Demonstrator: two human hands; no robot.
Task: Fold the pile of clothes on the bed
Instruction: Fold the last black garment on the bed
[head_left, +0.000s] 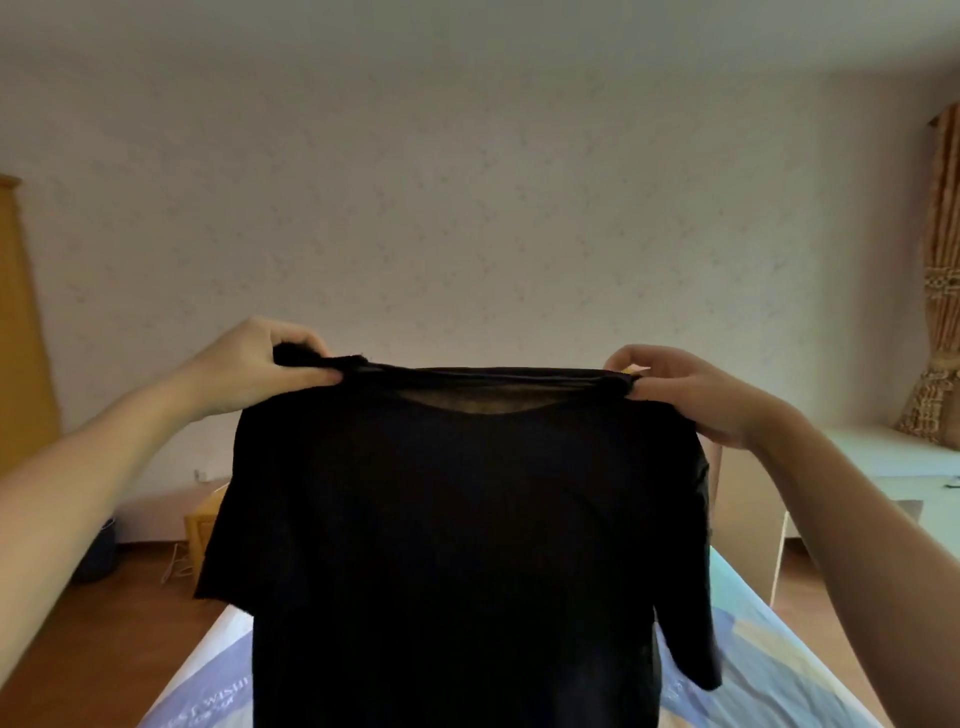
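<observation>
So far the black T-shirt (467, 545) hangs unfolded above the bed (769, 670), pinched at its shoulders by the left hand (260, 364) and right hand (691, 395); no pile or folded clothes show.

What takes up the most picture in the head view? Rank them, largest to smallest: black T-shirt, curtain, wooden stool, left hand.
1. black T-shirt, by far the largest.
2. curtain, partly cut off by the frame edge.
3. left hand, enlarged by nearness to the camera.
4. wooden stool, mostly hidden behind the shirt, so unsure.
</observation>
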